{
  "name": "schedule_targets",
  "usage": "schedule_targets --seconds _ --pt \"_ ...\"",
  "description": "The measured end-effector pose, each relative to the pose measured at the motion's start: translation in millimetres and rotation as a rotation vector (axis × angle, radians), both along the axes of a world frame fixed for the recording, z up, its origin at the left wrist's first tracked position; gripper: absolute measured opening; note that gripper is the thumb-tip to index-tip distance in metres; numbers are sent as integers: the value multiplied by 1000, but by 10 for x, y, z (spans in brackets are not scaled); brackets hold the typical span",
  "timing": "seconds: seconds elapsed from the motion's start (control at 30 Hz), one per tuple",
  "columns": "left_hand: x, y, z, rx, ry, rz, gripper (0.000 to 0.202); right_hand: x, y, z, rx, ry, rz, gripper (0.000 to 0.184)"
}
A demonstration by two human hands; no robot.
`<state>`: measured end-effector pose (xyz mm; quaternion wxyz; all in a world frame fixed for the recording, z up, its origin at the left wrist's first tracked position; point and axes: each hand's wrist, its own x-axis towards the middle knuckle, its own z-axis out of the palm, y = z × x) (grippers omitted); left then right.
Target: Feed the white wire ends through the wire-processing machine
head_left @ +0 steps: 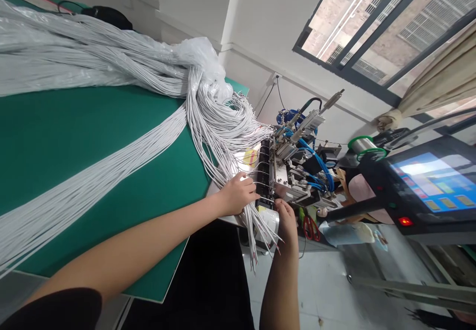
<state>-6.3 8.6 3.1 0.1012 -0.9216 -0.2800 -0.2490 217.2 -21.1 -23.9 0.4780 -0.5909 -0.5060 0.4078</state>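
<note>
Thin white cables (219,156) spill off the table in a loose bunch, their stripped, reddish ends hanging near the floor side. My left hand (238,194) is curled over the bunch, its fingers closed on a white cable that runs toward the machine. At the front of the machine, my right hand (286,216) pinches what looks like the end of that cable; the fingertips partly hide it. Between the hands lies a black slotted feed track (263,171), with several single cables laid across it. Metal clamps and blue air hoses belong to the wire-processing machine (297,156) beyond.
A green-topped table (148,116) carries more cable bundles (122,57) under clear plastic. On the right stand a touchscreen panel (439,181) and a solder wire spool (366,147). Red-handled scissors (310,228) hang below the machine. A window (386,27) is behind.
</note>
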Motion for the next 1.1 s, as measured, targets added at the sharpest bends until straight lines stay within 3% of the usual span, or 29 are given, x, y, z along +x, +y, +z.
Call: schedule_targets --seconds 0.23,0.53,0.7,0.8,0.9,1.1 --pt "-7 1 -4 -2 10 -3 36 -20 -54 -12 12 42 -32 39" --pt "-18 3 0 -16 13 -1 37 194 -328 -83 94 -153 -80 41" --pt "-6 6 -9 -17 -52 68 33 228 -431 19 136 -253 -120 38" --pt "-6 21 -19 90 -98 -12 22 198 -492 142 175 -287 -139 34" --pt "-19 33 -17 172 -149 -69 27 150 -567 267 208 -307 -59 27" --pt "-40 37 -24 197 -131 -82 33 73 -654 453 310 -323 290 26"
